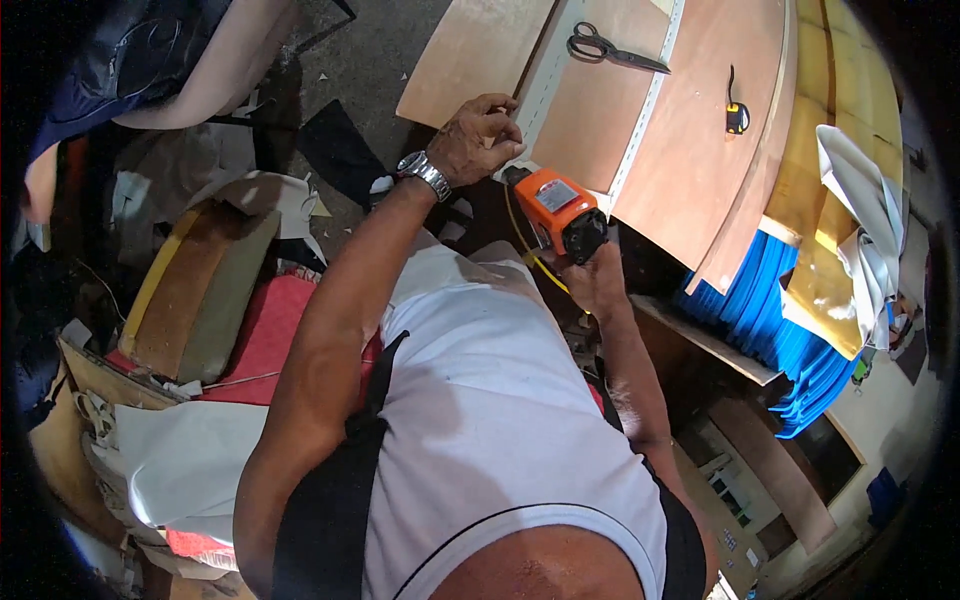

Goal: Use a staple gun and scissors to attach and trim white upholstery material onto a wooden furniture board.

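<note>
One orange tool (556,197) juts ahead of the right grip (597,280) clamped on it; left grip (472,142) unclear.

Orange power tool (556,200): handle hidden beneath body. Right hand (599,278): fingers mostly hidden behind the tool. Left hand (475,142): anything between fingertips too small to tell. Wooden board (480,50), far: cut off by upper edge. Black item (145,55), far left: cut off likewise, kind unclear. White cloth (190,460), left: partly hidden by left arm.
</note>
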### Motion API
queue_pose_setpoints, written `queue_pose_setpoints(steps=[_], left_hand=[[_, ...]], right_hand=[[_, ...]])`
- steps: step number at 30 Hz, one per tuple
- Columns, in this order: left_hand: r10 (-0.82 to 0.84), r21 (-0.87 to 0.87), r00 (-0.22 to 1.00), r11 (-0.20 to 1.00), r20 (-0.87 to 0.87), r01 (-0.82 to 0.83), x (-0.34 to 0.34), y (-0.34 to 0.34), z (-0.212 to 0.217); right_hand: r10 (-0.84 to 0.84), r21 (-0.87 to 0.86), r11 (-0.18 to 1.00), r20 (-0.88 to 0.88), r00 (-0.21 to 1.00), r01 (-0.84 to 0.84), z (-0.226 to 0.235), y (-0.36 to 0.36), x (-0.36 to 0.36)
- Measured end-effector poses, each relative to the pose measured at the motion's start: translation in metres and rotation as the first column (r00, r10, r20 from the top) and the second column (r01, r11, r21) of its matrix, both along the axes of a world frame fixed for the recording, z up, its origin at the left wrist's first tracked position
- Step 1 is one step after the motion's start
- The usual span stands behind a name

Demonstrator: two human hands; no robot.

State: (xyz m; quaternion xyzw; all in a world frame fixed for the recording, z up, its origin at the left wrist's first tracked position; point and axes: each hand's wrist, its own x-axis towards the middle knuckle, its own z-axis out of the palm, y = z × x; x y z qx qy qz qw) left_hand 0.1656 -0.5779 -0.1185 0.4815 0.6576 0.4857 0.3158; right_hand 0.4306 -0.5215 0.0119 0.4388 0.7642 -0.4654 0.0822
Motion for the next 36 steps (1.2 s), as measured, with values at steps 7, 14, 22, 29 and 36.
queue_pose_setpoints(steps=[7, 14, 22, 29, 36], left_hand=[[0.014, 0.02, 0.996, 1.0, 0.084, -0.016, -0.001, 0.001, -0.002], [-0.012, 0.025, 1.0, 1.0, 0.019, 0.012, -0.004, 0.001, -0.003], [0.013, -0.041, 0.863, 0.999, 0.504, 0.009, -0.007, -0.009, -0.001], [0.245, -0.006, 0.89, 0.965, 0.386, -0.263, -0.017, -0.06, -0.015], [0.293, -0.117, 0.883, 0.956, 0.368, -0.269, -0.023, -0.146, -0.044]], right_hand=[[0.142, 0.061, 0.989, -0.067, 0.988, -0.138, 0.011, 0.015, -0.012], [0.087, -0.065, 0.993, -0.195, 0.977, -0.102, 0.008, 0.027, -0.007], [0.183, 0.019, 0.983, -0.036, 0.982, -0.183, 0.015, 0.033, -0.001], [0.056, 0.004, 0.998, -0.03, 0.998, -0.056, 0.02, 0.026, -0.013], [-0.079, -0.081, 0.994, -0.117, 0.99, 0.07, 0.012, 0.016, -0.013]])
